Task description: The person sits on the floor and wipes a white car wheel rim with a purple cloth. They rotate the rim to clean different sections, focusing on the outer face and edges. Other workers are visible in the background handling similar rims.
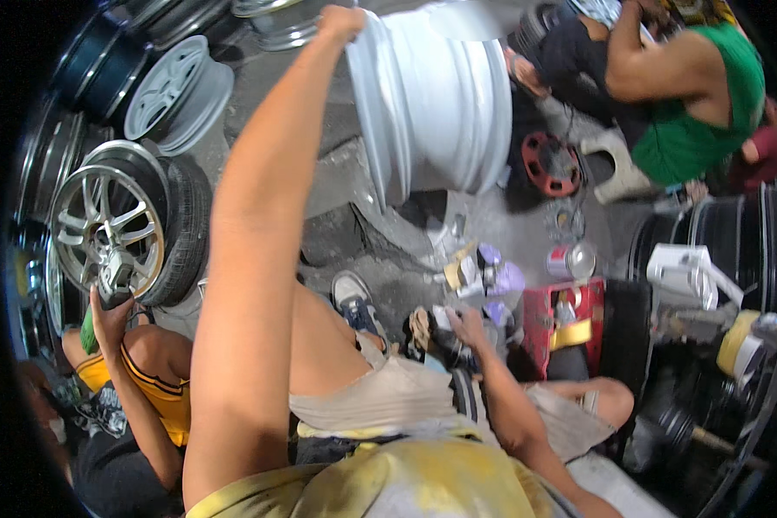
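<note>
**Head view: white wheel rim [432, 108] held at its far left edge by the left hand [341, 24]**

The white wheel rim stands on edge at the far middle of the scene, its two flanges facing left and right. The left arm [263, 216] is stretched out almost straight, and the fingers of that hand are curled over the flange. This hold probably keeps the rim from rolling while leaving the broad barrel unobstructed.

The right hand [469, 330] is low and near, well apart from the rim. Its fingers are bent, with a small pale piece [441, 317] at their tips; whether they grip it or only touch it cannot be told.

Position of rim relative to fingers: at the left hand, the flange lies directly under the fingers and the barrel extends to their right; from the right hand, the rim lies far and slightly left.

Supplies are grouped near the right hand, presumably for short reach: purple scraps [509, 278] just beyond it, a clear-ended can [561, 261] farther right, and a red box [540, 332] to its right with a yellow roll [571, 334] inside
</note>
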Demonstrator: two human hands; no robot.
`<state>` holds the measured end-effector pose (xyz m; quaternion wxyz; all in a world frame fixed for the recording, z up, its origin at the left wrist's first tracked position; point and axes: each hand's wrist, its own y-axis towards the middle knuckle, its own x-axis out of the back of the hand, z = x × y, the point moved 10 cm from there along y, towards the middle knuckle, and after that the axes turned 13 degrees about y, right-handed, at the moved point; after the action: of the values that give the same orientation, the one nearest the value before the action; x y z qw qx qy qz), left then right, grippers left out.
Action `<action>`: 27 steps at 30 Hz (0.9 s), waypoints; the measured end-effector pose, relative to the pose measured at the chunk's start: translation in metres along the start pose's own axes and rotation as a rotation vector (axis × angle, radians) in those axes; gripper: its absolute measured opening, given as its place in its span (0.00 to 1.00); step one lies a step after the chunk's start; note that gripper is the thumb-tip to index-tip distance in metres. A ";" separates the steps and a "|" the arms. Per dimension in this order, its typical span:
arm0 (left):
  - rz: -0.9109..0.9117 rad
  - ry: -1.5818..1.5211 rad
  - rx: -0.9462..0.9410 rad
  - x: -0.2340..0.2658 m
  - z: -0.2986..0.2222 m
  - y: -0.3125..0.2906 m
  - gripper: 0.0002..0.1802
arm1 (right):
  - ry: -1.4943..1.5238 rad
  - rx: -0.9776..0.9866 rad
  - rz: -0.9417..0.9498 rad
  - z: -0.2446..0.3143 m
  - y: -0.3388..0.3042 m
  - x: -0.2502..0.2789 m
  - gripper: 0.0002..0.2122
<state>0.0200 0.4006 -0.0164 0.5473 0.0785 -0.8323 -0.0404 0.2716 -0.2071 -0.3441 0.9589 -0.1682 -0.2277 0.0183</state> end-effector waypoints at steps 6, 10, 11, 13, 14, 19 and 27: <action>-0.129 0.269 -0.275 -0.004 0.079 0.035 0.18 | 0.065 -0.046 0.088 -0.003 0.004 -0.023 0.18; -0.053 -0.102 0.076 0.001 0.031 -0.024 0.38 | -0.063 -0.178 0.031 -0.031 -0.005 -0.010 0.16; -0.037 -0.126 0.058 0.016 0.001 -0.064 0.38 | -0.143 -0.171 0.005 -0.037 -0.007 -0.009 0.17; -0.062 -0.143 0.065 0.052 -0.004 -0.113 0.37 | -0.223 -0.233 -0.096 -0.040 -0.008 0.000 0.21; -0.076 -0.159 0.062 0.056 -0.004 -0.127 0.37 | -0.200 -0.269 -0.144 -0.024 -0.009 0.016 0.21; -0.099 -0.217 0.068 0.062 -0.002 -0.163 0.34 | -0.204 -0.119 -0.502 -0.002 -0.004 0.058 0.16; -0.224 -0.293 0.003 0.080 -0.028 -0.228 0.26 | -0.212 -0.050 -0.284 -0.003 0.033 0.031 0.20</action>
<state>0.0344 0.1624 0.0325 0.4124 0.1647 -0.8891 -0.1109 0.3018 -0.1734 -0.3441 0.9180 -0.1555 -0.3493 -0.1053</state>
